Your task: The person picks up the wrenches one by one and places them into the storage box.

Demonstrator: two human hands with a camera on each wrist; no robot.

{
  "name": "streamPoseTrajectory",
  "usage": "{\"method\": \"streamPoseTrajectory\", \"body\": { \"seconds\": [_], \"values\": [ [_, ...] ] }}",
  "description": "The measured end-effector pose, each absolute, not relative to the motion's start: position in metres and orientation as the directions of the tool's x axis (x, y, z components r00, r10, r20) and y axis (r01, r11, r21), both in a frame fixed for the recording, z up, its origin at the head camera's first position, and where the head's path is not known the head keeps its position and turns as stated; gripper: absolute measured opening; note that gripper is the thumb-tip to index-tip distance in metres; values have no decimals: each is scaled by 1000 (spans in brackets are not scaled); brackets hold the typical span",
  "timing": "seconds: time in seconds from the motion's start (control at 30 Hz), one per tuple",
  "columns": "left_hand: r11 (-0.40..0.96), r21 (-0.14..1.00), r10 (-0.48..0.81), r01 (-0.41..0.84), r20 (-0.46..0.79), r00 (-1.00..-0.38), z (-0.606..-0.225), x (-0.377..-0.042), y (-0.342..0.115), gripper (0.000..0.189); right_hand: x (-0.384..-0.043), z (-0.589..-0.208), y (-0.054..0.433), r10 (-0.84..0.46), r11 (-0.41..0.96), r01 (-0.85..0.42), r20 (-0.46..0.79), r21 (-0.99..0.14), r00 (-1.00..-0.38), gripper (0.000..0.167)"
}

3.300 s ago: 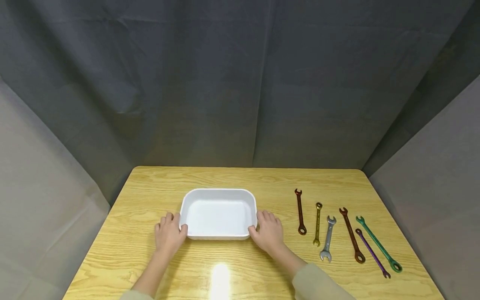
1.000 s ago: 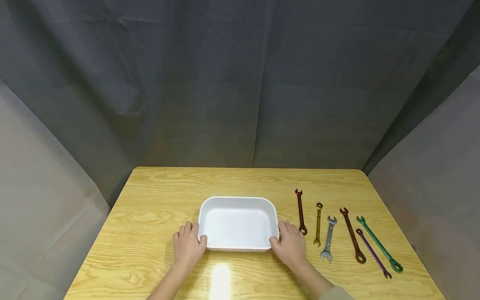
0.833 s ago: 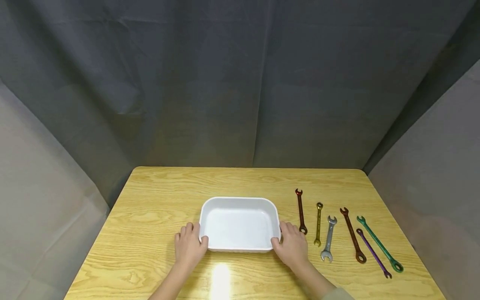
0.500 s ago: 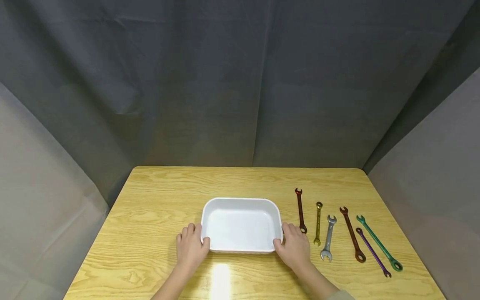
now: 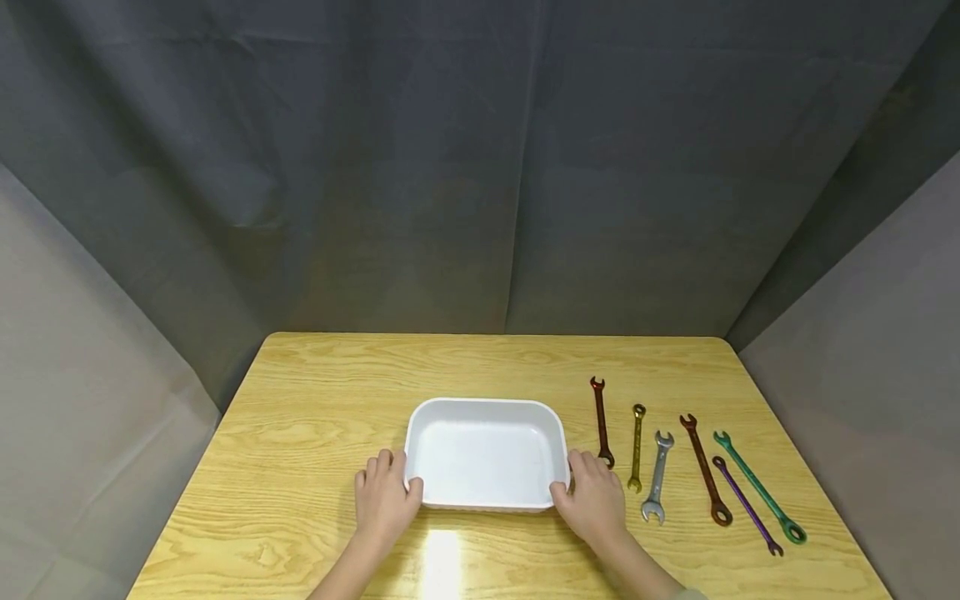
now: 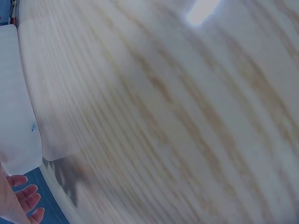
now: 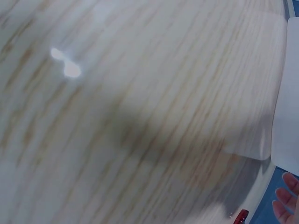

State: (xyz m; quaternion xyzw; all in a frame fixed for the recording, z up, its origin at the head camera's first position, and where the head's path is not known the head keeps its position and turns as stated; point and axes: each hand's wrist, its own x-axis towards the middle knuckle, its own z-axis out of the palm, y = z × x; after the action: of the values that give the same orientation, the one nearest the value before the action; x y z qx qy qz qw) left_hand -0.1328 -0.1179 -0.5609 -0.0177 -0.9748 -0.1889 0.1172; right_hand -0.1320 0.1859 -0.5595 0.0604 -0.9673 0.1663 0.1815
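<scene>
A white rectangular tray [image 5: 486, 458] with rounded corners stands on the wooden table, with nothing inside it. My left hand [image 5: 384, 496] grips its left side near the front corner, thumb at the rim. At the opposite front corner my right hand [image 5: 596, 496] holds it the same way. The left wrist view catches the tray's outer wall [image 6: 18, 107] and some fingers [image 6: 29, 198] at the edge. In the right wrist view, the tray wall [image 7: 286, 102] and a few fingertips [image 7: 282, 198] show at the right. A dark red wrench [image 5: 601, 421] lies just beyond my right fingers.
Farther right on the table [image 5: 300, 400] lie a gold wrench [image 5: 637, 450], a silver open-end wrench [image 5: 657, 479], a reddish-brown wrench [image 5: 705, 471], a purple wrench [image 5: 747, 506] and a green wrench [image 5: 759, 487]. A grey curtain [image 5: 390, 167] hangs behind the table.
Both hands have moved the tray to the right and nearer to me, mostly before the last second and only slightly since. The wrenches lie where they were.
</scene>
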Motion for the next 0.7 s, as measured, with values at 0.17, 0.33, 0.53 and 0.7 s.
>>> {"method": "streamPoseTrajectory", "body": {
  "seconds": [0.17, 0.33, 0.53, 0.7],
  "values": [
    [929, 363, -10, 75, 228, -974, -560, -133, -118, 36, -133, -560, 187, -62, 939, -186, 388, -290, -920, 33],
    [940, 331, 2, 87, 247, -969, -557, -135, -119, 35, -133, -561, 188, -60, 943, -178, 384, -282, -922, 35],
    [952, 290, 27, 102, 252, -967, -552, -141, -123, 40, -132, -561, 188, -49, 943, -164, 369, -288, -928, 37],
    [955, 259, 78, 146, 256, -964, -550, -151, -131, 43, -131, -561, 187, -38, 944, -146, 341, -297, -939, 39]
  ]
}}
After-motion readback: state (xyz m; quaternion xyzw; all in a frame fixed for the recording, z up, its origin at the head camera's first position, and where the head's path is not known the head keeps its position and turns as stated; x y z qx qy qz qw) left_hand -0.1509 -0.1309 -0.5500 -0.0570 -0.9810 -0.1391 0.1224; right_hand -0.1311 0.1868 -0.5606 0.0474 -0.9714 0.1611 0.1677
